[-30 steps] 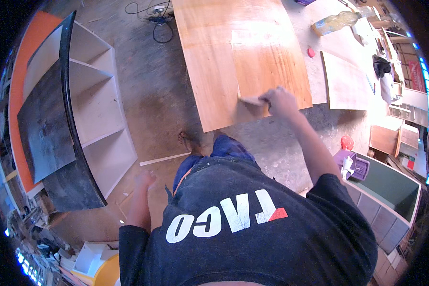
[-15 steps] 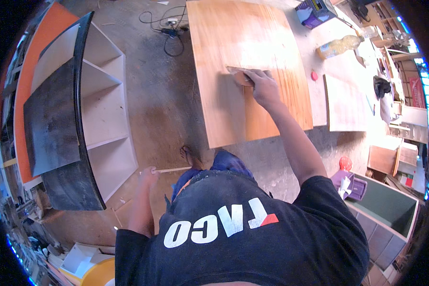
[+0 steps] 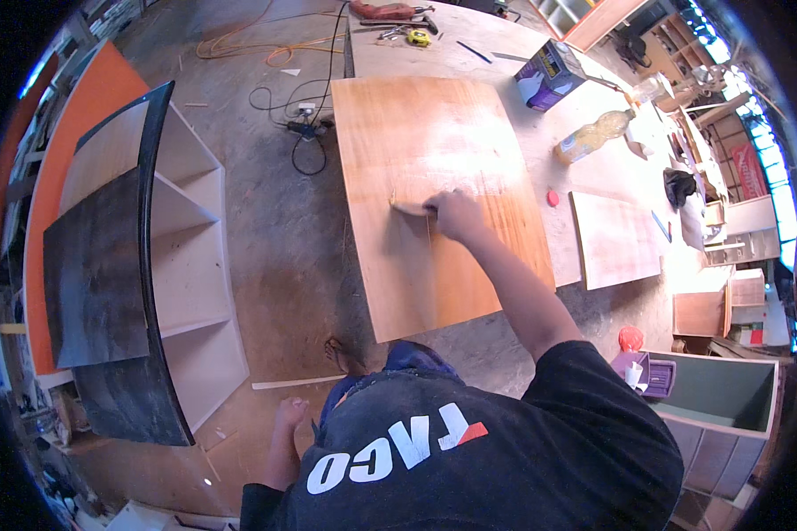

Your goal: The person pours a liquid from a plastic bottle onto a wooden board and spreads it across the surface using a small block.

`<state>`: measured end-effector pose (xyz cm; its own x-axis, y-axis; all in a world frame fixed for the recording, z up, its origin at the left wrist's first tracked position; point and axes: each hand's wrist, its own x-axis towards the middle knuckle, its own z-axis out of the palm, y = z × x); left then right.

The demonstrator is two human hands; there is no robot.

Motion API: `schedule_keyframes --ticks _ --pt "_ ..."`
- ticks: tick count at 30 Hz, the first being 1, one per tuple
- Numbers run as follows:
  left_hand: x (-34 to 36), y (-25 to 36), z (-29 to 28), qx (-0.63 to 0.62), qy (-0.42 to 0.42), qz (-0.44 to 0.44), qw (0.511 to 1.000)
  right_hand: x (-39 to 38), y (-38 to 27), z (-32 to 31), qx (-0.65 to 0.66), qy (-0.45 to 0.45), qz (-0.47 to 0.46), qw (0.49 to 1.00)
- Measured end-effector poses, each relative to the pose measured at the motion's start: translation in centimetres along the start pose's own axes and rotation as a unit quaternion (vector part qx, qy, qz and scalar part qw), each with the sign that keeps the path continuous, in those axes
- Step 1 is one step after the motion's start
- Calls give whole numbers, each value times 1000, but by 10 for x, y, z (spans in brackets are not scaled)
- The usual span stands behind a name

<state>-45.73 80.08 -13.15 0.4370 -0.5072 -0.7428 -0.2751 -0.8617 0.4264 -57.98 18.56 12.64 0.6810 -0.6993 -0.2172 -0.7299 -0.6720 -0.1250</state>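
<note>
Along the left edge of the pale, dusty wooden tabletop (image 3: 529, 134), a broad, rectangular, honey-brown wooden panel (image 3: 421, 164), darker toward its near-right corner, paler by its near-left corner. Toward the tabletop's right edge, a smaller, flat, pinkish wooden board (image 3: 615, 241). Left hand (image 3: 293, 411) well apart from the tabletop, too small to judge its grip. Right hand (image 3: 458, 216) clasped round a flat, pale, brush-like tool (image 3: 408, 209) over the panel's middle, nearer its left edge. Now sits farther from the panel's near edge than a second ago, suggesting a pass along the darker patch's border.

Black T-shirt (image 3: 522, 456) — short sleeves (image 3: 584, 380), white lettering (image 3: 400, 440) — red corner (image 3: 474, 432), blue trousers (image 3: 421, 357)
</note>
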Motion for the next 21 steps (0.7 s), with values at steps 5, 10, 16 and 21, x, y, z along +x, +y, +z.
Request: schedule_keyframes --ticks 5,10,16,21 --pt "32 -13 -13 -28 7 53 998 -85 -8 15 -29 -55 -40 997" --pt "49 7 -62 122 94 209 966 -178 -12 32 -7 -103 -48 994" --pt "45 -5 -85 -7 58 68 996 -235 -23 28 52 -198 20 979" --pt "32 20 -84 41 -10 -5 999 -200 5 6 414 -22 120 902"
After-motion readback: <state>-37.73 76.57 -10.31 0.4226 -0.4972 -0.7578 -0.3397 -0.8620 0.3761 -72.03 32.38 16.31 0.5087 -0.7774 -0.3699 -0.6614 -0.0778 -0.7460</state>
